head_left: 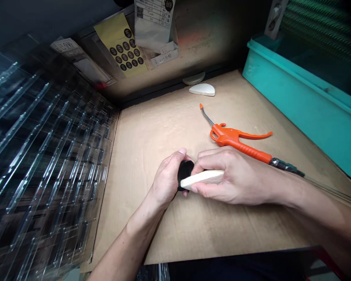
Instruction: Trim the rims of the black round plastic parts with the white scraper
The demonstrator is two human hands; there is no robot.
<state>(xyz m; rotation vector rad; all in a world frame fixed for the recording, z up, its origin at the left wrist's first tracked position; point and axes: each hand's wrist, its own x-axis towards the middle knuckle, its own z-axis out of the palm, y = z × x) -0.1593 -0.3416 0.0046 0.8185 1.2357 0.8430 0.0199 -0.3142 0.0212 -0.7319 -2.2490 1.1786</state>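
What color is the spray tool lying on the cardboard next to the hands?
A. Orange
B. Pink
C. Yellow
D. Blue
A: the air blow gun lying on the cardboard sheet just beyond the right hand has a bright orange body, trigger and nozzle tip.

Light falls brightest on the counter [169,128] and the back wall, as if from a lamp above and in front; corners go dark, near black at upper left and upper right; clear plastic trays [41,156] at left are smeared by motion blur and streaked with glare; hands [204,177] sharp and evenly lit, soft shadow beneath them; orange air gun [236,138] crisp with a faint shadow; straight edges bow near the frame borders, wide-angle distortion.
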